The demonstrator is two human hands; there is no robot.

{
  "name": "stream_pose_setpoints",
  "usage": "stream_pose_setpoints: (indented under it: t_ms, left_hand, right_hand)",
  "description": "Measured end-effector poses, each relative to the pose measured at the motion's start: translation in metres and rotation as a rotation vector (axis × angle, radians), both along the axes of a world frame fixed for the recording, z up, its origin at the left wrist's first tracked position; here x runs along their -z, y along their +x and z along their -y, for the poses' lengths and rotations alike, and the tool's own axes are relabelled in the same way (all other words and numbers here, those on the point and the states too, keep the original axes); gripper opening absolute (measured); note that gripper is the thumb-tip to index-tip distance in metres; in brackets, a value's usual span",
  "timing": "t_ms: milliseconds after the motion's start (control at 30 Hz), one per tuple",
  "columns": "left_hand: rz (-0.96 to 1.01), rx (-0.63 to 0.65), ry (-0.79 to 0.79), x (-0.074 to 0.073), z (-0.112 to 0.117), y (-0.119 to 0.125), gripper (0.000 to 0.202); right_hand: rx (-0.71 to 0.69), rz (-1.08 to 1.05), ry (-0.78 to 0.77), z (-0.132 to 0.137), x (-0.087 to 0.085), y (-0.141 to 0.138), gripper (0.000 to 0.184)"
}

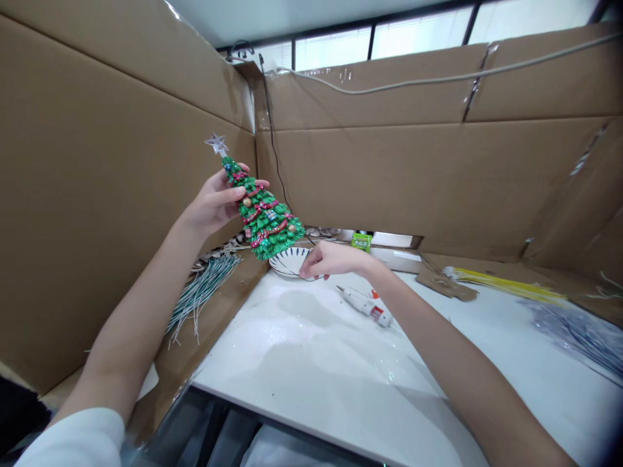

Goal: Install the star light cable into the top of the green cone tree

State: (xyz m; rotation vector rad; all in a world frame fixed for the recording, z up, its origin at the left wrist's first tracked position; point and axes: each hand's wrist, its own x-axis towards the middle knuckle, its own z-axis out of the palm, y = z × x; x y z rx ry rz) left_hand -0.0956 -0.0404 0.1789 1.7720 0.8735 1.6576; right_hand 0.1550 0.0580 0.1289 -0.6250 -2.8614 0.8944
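My left hand [219, 200] is closed around the upper part of a small green Christmas tree [270, 227], lifted above the table and tilted with its top to the upper left. Red garlands and small ornaments cover the tree, and a clear star [217, 144] tops it. At the right edge of a white plate with dark stripes [287, 261] is my right hand [335, 258], its fingertips pinched together. What they hold, if anything, is too small to make out. Just right of that hand lies a white tool with a thin pointed tip [365, 305].
Tall cardboard walls [389, 168] enclose the white table [292, 350]. Bundles of teal-and-white strands [204, 295] lie at left; yellow strands [506, 285] and a clear plastic bag [574, 331] lie at right. A green packet [361, 242] stands at the back. A dark cable [275, 149] hangs in the corner.
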Motion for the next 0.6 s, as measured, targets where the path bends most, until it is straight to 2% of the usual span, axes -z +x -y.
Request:
stream_pose_setpoints:
  t_ms: [100,167,267,367,500,600]
  left_hand:
    - [0.005,-0.016,-0.003,-0.001,0.002,0.0,0.04]
    - [-0.003,0.007,-0.001,0.0,0.002,0.002,0.039]
    - [-0.031,0.041,-0.008,0.002,0.002,0.008,0.041]
    - [-0.062,0.077,-0.017,0.003,0.003,0.019,0.045]
    - [-0.089,0.184,-0.012,0.003,0.008,0.034,0.043]
    - [-0.128,0.227,-0.025,0.006,0.01,0.04,0.045]
  right_hand:
    - [0.049,-0.064,0.118,0.001,-0.003,0.002,0.038]
    - [0.053,-0.131,0.134,0.003,-0.003,0.001,0.043]
    - [-0.071,-0.194,0.033,0.008,0.006,-0.007,0.046]
    - [-0.142,-0.123,-0.048,0.014,0.02,-0.018,0.05]
    - [-0.191,0.074,-0.079,0.013,0.036,-0.028,0.032]
    - [-0.165,0.066,-0.012,0.004,0.039,-0.028,0.023]
